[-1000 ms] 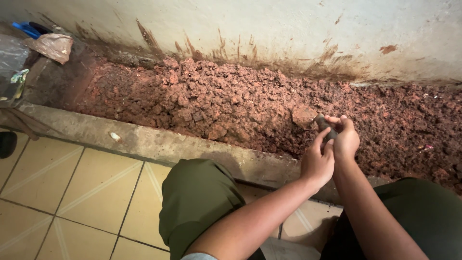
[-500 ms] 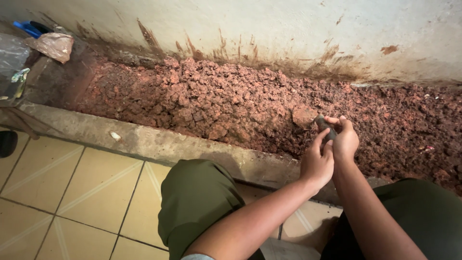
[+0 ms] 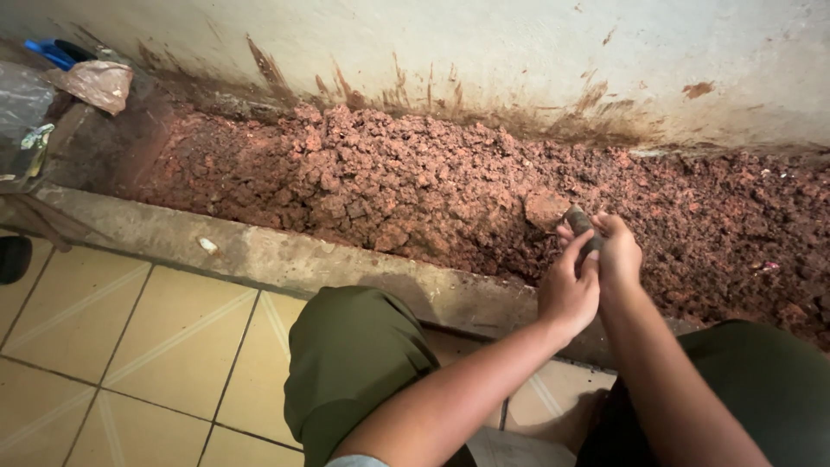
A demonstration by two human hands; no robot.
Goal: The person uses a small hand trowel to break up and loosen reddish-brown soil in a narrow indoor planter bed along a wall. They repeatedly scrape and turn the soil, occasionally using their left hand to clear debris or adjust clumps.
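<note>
Both my hands meet over a bed of reddish-brown clumpy soil [image 3: 406,186]. My left hand [image 3: 566,290] and my right hand [image 3: 618,251] are closed together around a small dark, soil-covered oblong object [image 3: 577,220], whose top end pokes out above my fingers. A flat brown clod [image 3: 545,209] lies in the soil just left of my hands. My knees in olive-green trousers [image 3: 354,363] are bent in front of the bed.
A grey concrete kerb [image 3: 285,259] borders the soil bed. Behind it rises a stained white wall [image 3: 484,52]. Beige floor tiles [image 3: 112,346] lie at the lower left. A clear plastic bag [image 3: 22,117], a crumpled brown bag [image 3: 95,82] and a blue item [image 3: 52,52] sit at the far left.
</note>
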